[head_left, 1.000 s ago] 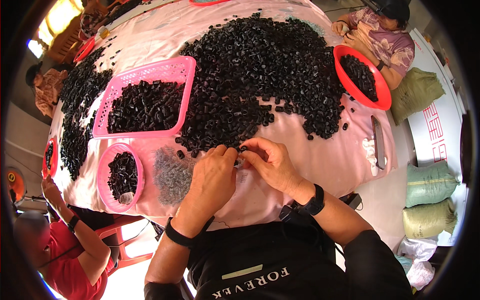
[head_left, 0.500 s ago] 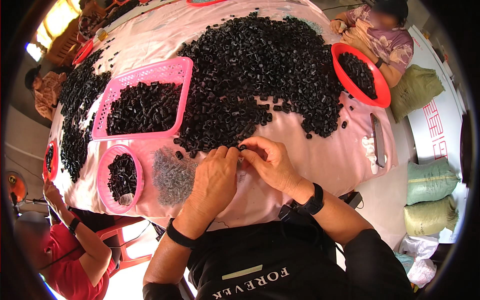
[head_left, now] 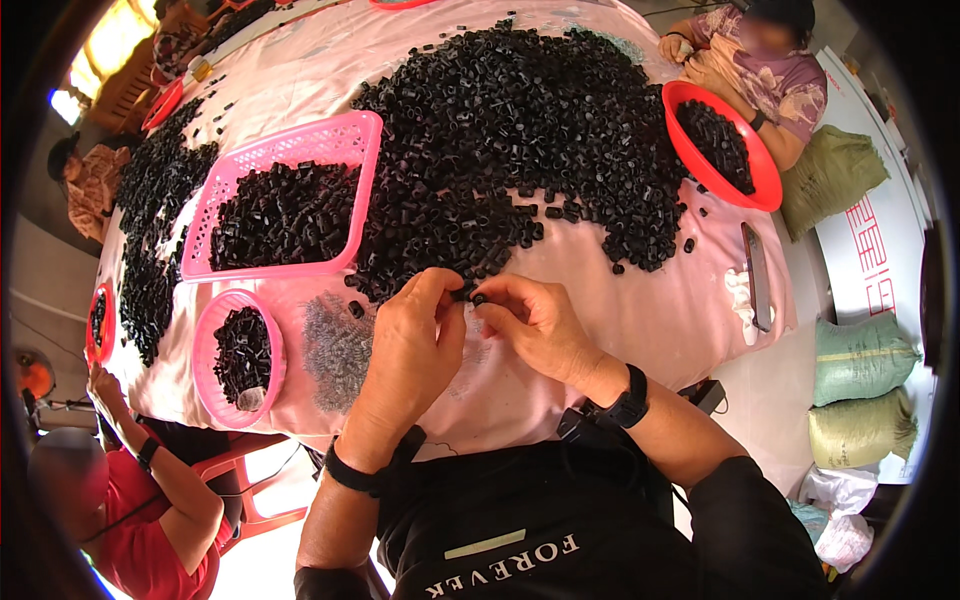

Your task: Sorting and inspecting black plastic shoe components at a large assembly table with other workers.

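My left hand [head_left: 408,325] is closed in a pinch, its thumb and fingertips around a small black plastic piece [head_left: 463,292]. Close beside it, my right hand [head_left: 540,325] pinches another small black plastic piece [head_left: 478,299] between thumb and forefinger. Both hands are just above the pink cloth, at the near edge of a large heap of black plastic pieces [head_left: 520,130]. Fingers partly cover both held pieces. Left of my left hand lies a pile of fine silvery metal bits [head_left: 338,355], like small springs.
A pink rectangular basket [head_left: 372,160] and a round pink basket [head_left: 203,350] hold black pieces at left. A red basin [head_left: 765,180] stands at far right, near a dark flat bar [head_left: 754,275]. Co-workers sit around the pink-covered table [head_left: 620,330]; one in red [head_left: 165,510] is close on my left.
My left hand has shifted slightly left and turned, with its thumb now showing. The fingertips of my two hands have parted a little, and a black piece now shows at each.
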`<state>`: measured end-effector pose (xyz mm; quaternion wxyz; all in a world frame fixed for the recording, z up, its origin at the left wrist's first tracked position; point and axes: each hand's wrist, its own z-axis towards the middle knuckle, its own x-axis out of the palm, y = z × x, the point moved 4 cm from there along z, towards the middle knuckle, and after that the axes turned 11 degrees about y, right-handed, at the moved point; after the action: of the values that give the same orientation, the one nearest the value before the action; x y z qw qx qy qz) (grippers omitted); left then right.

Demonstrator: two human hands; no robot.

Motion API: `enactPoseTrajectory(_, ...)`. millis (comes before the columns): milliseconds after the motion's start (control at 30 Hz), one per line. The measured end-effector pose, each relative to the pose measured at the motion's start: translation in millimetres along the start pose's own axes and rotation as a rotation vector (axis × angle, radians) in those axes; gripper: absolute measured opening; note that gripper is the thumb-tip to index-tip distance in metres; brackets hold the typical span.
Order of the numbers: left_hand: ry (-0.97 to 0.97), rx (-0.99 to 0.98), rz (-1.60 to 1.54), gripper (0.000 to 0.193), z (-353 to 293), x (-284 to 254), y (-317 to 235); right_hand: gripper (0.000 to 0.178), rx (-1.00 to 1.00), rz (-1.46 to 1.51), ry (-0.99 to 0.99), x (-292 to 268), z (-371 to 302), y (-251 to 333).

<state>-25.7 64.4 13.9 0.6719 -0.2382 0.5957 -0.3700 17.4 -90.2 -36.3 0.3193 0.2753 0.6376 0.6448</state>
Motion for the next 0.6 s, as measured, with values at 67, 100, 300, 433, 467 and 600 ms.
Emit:
enactPoseTrajectory(67, 0.005, 0.016, -0.044, 0.023, 2.0, 2.7, -2.4, 0.014, -0.02, 0.009, 0.008, 0.7, -0.8, 0.2)
enactPoseTrajectory(100, 0.008, 0.033, -0.087, 0.023, 2.4, 3.4, -3.3, 0.014, -0.04, 0.017, 0.015, 1.2, -0.9, 0.8)
enactPoseTrajectory(300, -0.025, 0.041, -0.084, 0.018, 0.9, 1.8, -6.5, 0.016, -0.002, 0.046, 0.024, 0.7, -0.7, 1.1)
enactPoseTrajectory(433, -0.023, 0.024, -0.086, 0.017, 1.1, 0.2, -6.8, 0.016, 0.009, 0.054, 0.031, -0.2, -0.4, 0.6)
enactPoseTrajectory(467, -0.026, 0.035, -0.082, 0.016, 1.0, 0.3, -6.7, 0.016, 0.02, 0.051, 0.042, -0.2, -0.5, 0.7)
enactPoseTrajectory(600, -0.049, 0.045, -0.086, 0.015, 0.8, 0.9, -9.1, 0.016, 0.015, 0.121, 0.047, -0.1, -0.2, 0.6)
